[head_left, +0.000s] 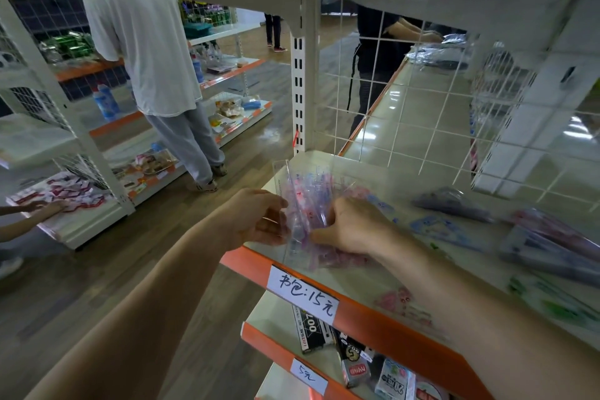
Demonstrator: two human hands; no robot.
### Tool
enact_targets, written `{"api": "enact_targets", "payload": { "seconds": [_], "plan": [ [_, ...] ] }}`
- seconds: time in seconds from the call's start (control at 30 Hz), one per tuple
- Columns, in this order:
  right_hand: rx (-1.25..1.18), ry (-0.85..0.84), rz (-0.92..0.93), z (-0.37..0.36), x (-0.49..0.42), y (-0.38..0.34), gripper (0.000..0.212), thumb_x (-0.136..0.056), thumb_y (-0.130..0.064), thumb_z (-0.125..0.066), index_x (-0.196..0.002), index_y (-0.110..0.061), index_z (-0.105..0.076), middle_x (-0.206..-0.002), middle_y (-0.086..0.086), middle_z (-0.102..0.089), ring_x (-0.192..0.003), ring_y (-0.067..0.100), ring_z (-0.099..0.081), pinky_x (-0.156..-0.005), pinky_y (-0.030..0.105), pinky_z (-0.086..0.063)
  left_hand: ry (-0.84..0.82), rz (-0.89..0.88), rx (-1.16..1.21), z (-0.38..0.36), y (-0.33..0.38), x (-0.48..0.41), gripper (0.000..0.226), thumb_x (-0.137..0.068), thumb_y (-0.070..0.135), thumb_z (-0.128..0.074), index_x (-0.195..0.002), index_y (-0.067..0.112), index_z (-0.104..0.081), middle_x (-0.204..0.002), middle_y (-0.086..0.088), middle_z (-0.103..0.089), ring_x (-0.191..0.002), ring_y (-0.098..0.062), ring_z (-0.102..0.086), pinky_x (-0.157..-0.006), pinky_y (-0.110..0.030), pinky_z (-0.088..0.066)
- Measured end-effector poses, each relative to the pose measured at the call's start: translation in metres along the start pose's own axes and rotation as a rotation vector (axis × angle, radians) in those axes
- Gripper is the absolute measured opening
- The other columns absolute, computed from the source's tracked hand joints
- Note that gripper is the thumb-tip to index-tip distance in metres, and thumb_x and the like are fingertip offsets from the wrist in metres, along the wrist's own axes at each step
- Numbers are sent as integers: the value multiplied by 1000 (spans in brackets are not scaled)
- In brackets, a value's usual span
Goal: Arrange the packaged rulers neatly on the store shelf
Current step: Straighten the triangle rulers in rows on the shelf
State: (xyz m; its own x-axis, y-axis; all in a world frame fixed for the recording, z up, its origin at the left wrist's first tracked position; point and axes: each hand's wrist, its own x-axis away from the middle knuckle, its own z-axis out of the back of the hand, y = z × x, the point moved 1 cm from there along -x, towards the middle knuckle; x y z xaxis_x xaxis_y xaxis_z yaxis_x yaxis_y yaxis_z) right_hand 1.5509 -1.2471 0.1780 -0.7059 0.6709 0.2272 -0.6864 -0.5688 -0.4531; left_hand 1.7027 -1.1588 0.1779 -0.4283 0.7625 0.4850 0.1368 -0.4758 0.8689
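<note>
**Operator:** Where is the stack sitting?

**Spotter:** You've got the bundle of packaged rulers (305,201) standing on end at the left front corner of the shelf (389,325), just above the handwritten price label (303,299). Blur hides whether its lower end touches the shelf.

**Operator:** And my hands?

**Spotter:** Your left hand (256,217) has its grip clamped on the bundle's left edge, with the fingers curled round the clear wrap. Your right hand (350,226) grips the right side, thumb laid across the front of the packets.

**Operator:** What else lies on that shelf?

**Spotter:** There are loose packets to your right. A blue packet (441,227) lies near your right wrist. A dark packet (451,201) lies behind it, toward the wire grid (389,91). A pink packet (402,305) sits by the orange front edge, just beside your forearm. A green packet (558,302) is at the far right, well apart from the bundle.
</note>
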Motion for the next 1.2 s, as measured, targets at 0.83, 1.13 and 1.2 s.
{"api": "enact_targets", "payload": {
  "seconds": [0.83,1.13,1.2],
  "plan": [
    [-713,-80,-88,8,-4,20,13,-87,6,-59,-84,-5,-66,-62,10,-65,-53,18,-61,-70,47,-56,142,-14,114,2,-5,2,22,-97,10,-34,-98,6,-55,-64,-5,-43,-49,-14,-33,-45,-20,-26],
    [-698,-11,-118,9,-2,17,15,-89,6,-55,-99,-2,-64,-69,12,-61,-53,15,-55,-47,26,-49,91,-90,-126,-9,-5,1,46,-90,45,-57,-109,3,-58,-54,4,-31,-42,-9,-25,-41,-19,-22],
    [-693,11,-109,11,-1,17,17,-89,6,-54,-97,-5,-64,-70,12,-61,-55,15,-55,-48,25,-49,122,-113,-249,-11,-6,0,39,-94,37,-52,-110,2,-58,-61,-1,-37,-48,-13,-31,-46,-22,-26]
  ]
}}
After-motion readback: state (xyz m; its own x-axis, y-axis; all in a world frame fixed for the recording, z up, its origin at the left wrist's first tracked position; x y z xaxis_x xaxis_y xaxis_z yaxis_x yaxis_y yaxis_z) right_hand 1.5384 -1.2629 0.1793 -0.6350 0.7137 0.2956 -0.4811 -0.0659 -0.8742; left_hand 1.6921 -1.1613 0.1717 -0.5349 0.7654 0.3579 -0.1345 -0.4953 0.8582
